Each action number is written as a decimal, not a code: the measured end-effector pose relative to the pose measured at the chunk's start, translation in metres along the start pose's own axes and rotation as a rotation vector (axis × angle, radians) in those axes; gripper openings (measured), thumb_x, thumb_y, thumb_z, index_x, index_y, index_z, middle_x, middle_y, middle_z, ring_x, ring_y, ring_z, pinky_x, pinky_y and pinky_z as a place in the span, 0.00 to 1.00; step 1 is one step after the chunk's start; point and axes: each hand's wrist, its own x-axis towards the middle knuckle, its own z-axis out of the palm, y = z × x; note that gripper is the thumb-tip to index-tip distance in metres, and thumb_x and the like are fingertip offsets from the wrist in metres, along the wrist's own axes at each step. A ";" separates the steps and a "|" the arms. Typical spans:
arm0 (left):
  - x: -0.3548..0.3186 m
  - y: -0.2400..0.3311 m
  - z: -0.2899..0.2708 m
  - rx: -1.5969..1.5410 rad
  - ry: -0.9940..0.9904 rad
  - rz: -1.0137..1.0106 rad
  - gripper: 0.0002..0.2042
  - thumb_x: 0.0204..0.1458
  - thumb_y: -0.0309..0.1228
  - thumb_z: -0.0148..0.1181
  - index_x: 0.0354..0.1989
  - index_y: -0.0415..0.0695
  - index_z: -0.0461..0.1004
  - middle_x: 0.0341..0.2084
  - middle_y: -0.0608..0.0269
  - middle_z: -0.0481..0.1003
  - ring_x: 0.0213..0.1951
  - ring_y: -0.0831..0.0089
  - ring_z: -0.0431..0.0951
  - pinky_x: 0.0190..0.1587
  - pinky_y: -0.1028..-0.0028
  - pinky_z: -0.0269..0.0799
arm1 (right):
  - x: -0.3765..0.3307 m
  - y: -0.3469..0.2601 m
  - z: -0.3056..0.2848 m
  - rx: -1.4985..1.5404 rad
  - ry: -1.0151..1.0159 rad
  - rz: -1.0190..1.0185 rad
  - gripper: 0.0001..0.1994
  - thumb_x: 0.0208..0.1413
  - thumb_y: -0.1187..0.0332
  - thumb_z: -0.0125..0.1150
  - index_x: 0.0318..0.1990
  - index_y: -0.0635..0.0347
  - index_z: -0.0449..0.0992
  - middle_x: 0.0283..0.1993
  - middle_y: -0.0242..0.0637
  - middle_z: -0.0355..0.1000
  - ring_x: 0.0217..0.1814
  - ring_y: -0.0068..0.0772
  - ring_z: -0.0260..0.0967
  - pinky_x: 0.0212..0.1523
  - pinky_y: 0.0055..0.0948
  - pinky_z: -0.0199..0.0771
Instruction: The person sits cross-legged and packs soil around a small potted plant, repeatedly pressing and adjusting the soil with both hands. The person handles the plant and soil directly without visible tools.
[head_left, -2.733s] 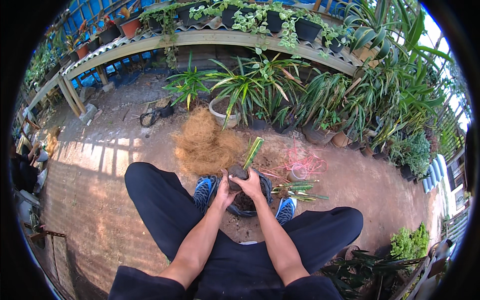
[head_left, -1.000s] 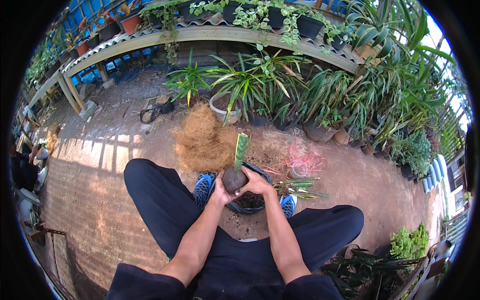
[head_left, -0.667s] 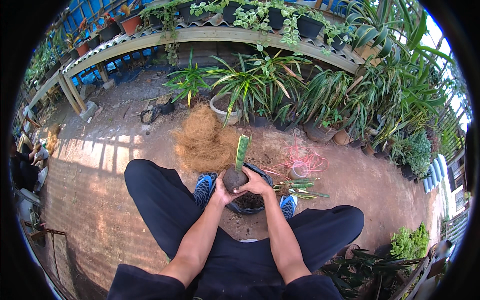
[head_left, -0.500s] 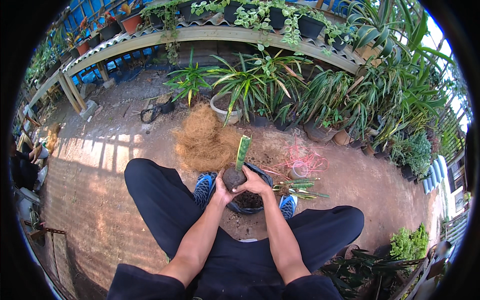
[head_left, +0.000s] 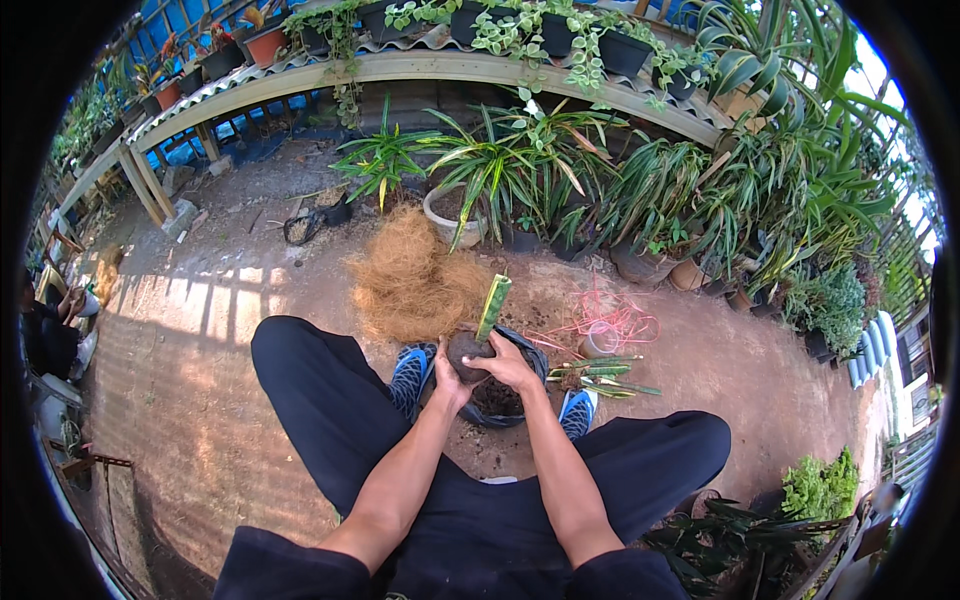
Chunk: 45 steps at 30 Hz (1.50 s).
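A round ball of dark soil [head_left: 466,352] is cupped between my two hands, with a green, yellow-edged snake plant leaf [head_left: 493,308] standing up from its top, leaning slightly right. My left hand [head_left: 447,377] wraps the ball's left and lower side. Fingers of my right hand [head_left: 508,365] close around its right side, thumb pressed across the front. Just below the hands, between my shoes, sits a black plastic bag [head_left: 537,362] holding loose dark soil [head_left: 495,400]. Cut snake plant leaves [head_left: 605,378] lie on the ground right of the bag.
Brown coconut fibre [head_left: 410,285] is heaped beyond my left shoe. Tangled pink plastic string [head_left: 625,322] and a clear plastic cup [head_left: 600,340] lie to the right. Potted plants [head_left: 660,195] line the far side below a shelf [head_left: 450,67]. Another person [head_left: 55,330] sits at far left.
The soil ball has turned and tilted a little in my hands, and its leaf leans further right. My right thumb has shifted onto the ball's front.
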 end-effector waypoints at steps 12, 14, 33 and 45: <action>0.017 -0.010 -0.013 0.015 0.077 0.098 0.32 0.59 0.65 0.32 0.56 0.56 0.69 0.52 0.61 0.74 0.53 0.60 0.73 0.54 0.51 0.66 | 0.001 0.009 0.015 -0.205 0.207 -0.225 0.37 0.31 0.73 0.76 0.57 0.58 0.72 0.53 0.39 0.73 0.56 0.34 0.70 0.58 0.33 0.69; 0.017 -0.009 -0.013 0.007 0.027 0.092 0.33 0.57 0.66 0.34 0.56 0.56 0.69 0.52 0.61 0.74 0.53 0.60 0.73 0.54 0.52 0.66 | 0.002 0.010 0.015 -0.213 0.211 -0.269 0.35 0.33 0.73 0.76 0.56 0.59 0.73 0.52 0.39 0.74 0.54 0.33 0.71 0.57 0.32 0.70; 0.004 -0.014 -0.007 0.079 -0.096 0.151 0.37 0.49 0.68 0.50 0.55 0.47 0.68 0.46 0.62 0.76 0.48 0.69 0.78 0.47 0.65 0.77 | 0.000 0.007 0.013 -0.062 0.386 -0.109 0.20 0.50 0.66 0.71 0.50 0.65 0.77 0.46 0.38 0.77 0.46 0.26 0.74 0.49 0.28 0.73; 0.005 -0.018 -0.004 0.211 -0.147 0.185 0.35 0.51 0.66 0.50 0.56 0.49 0.69 0.45 0.66 0.76 0.44 0.71 0.78 0.46 0.65 0.77 | 0.008 0.022 0.013 0.006 0.544 -0.100 0.14 0.55 0.66 0.63 0.46 0.63 0.81 0.39 0.36 0.79 0.38 0.24 0.73 0.43 0.25 0.72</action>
